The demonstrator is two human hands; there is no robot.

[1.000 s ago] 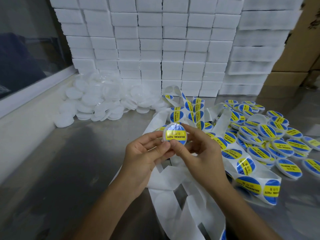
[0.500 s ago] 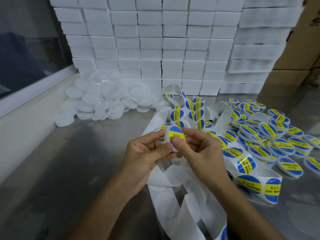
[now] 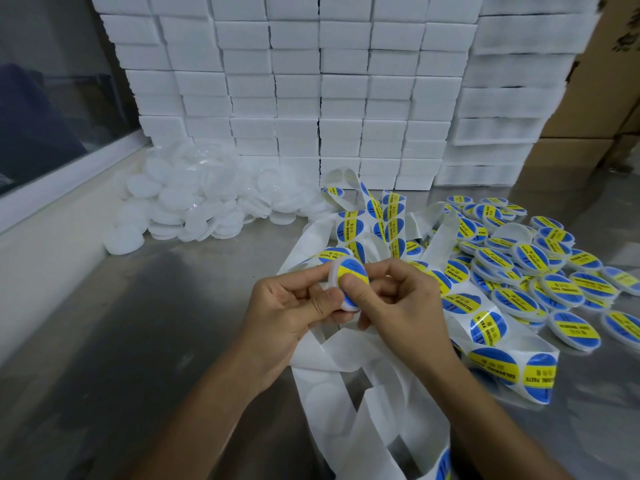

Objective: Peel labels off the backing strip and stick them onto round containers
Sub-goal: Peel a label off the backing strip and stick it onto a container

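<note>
A round white container (image 3: 348,277) with a blue and yellow label on its face is held up between both hands, tilted to the right. My left hand (image 3: 287,313) grips its rim from the left. My right hand (image 3: 401,306) holds it from the right, thumb pressing on the label. A long white backing strip (image 3: 491,362) with round blue and yellow labels loops across the metal table (image 3: 138,323); its peeled part (image 3: 332,396) lies under my wrists.
Several labelled containers (image 3: 540,268) lie heaped at the right. A pile of plain white containers (image 3: 194,206) sits at the back left. Stacked white boxes (image 3: 329,98) form a wall behind, with cardboard cartons (image 3: 602,98) at the far right and a window ledge (image 3: 52,188) on the left.
The container has turned from facing me to tilted edge-on toward the right. My right thumb has slid up onto the label. Both hands stayed in about the same place.
</note>
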